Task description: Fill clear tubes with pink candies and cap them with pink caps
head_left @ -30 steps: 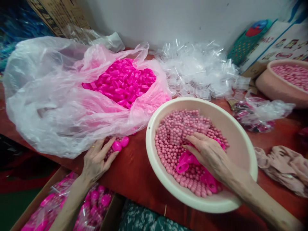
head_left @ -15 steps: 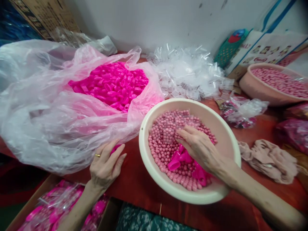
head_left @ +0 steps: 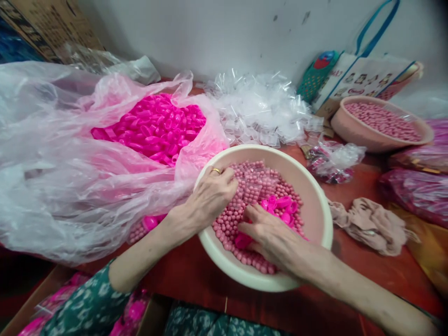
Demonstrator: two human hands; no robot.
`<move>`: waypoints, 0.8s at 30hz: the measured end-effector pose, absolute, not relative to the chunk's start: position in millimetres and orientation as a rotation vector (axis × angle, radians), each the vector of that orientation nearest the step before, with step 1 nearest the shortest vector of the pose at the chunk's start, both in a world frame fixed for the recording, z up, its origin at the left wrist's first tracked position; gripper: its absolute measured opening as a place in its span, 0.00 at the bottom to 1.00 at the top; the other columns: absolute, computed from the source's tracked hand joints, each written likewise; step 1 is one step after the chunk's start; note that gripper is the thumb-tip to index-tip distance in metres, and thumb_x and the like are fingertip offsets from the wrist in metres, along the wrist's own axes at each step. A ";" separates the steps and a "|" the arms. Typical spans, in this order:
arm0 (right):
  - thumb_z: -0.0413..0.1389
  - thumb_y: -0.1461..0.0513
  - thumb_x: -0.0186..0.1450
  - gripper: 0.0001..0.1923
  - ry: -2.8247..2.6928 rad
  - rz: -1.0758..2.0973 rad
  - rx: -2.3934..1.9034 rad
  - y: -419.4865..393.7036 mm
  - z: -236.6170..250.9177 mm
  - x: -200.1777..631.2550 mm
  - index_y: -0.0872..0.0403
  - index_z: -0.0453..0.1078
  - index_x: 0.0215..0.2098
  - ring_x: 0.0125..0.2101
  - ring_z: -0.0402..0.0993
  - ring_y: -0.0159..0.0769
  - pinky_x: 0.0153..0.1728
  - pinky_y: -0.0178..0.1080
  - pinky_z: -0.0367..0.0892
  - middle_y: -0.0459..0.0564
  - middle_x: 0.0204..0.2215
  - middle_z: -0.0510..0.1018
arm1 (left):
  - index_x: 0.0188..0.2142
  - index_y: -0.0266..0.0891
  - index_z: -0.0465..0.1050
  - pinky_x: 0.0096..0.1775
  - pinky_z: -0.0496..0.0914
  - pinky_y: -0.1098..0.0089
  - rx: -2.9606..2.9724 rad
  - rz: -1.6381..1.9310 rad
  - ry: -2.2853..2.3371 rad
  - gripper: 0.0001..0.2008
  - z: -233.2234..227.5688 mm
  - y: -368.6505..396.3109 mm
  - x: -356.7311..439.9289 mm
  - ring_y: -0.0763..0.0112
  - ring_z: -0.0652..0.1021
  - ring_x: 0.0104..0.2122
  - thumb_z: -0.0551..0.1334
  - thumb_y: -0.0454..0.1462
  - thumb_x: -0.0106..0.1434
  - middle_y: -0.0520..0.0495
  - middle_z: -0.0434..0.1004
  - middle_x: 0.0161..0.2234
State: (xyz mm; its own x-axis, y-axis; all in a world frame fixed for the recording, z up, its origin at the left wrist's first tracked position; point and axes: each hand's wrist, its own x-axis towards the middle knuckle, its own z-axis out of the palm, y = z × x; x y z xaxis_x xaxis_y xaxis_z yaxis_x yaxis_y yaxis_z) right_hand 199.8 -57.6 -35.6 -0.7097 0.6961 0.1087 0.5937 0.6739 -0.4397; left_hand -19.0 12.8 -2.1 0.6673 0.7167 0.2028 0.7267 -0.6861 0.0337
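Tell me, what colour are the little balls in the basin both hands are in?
The balls are a dusty pale pink, clearest in the head view.

The left hand (head_left: 213, 193) is reaching in from the lower left, palm down, its fingers curling inward at the tips so the knuckles are showing; a gold ring is sitting on one finger. Its bare forearm is running back and down to a green floral sleeve at the elbow. The right hand (head_left: 269, 235) is lying palm down just beside the left one, its fingers stretching out flat and pointing left. Its bare forearm is extending away to the lower right corner.
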 end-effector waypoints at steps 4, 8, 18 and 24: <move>0.38 0.65 0.70 0.23 -2.608 0.555 -0.940 -73.2 -39.0 207.9 0.54 0.50 0.63 0.64 0.46 0.37 0.57 0.45 0.61 0.58 0.64 0.54 | 0.33 0.38 0.70 0.46 0.67 0.59 -2.918 -0.291 -1.203 0.07 -19.4 24.7 -24.2 0.61 0.71 0.41 0.54 0.30 0.62 0.43 0.70 0.39; 0.42 0.63 0.69 0.21 -2.577 0.574 -0.917 -69.0 -36.7 208.2 0.52 0.54 0.60 0.62 0.51 0.39 0.56 0.45 0.61 0.56 0.61 0.60 | 0.31 0.38 0.70 0.47 0.66 0.57 -2.951 -0.295 -1.179 0.06 -19.0 19.8 -26.5 0.61 0.70 0.41 0.55 0.31 0.63 0.42 0.68 0.41; 0.48 0.63 0.66 0.04 -2.247 0.624 -1.311 -2.5 -12.4 175.1 0.53 0.59 0.32 0.23 0.64 0.31 0.26 0.35 0.57 0.45 0.24 0.69 | 0.34 0.33 0.70 0.34 0.69 0.67 -2.813 -0.412 -1.328 0.08 -5.8 17.4 -20.9 0.66 0.73 0.33 0.52 0.28 0.64 0.42 0.73 0.35; 0.49 0.64 0.64 0.05 -2.364 0.527 -1.208 11.1 -30.2 168.1 0.57 0.63 0.38 0.33 0.67 0.39 0.33 0.39 0.58 0.53 0.31 0.71 | 0.34 0.35 0.71 0.38 0.70 0.68 -2.758 -0.971 -1.517 0.06 -12.2 11.5 -31.0 0.68 0.76 0.35 0.55 0.30 0.63 0.46 0.75 0.33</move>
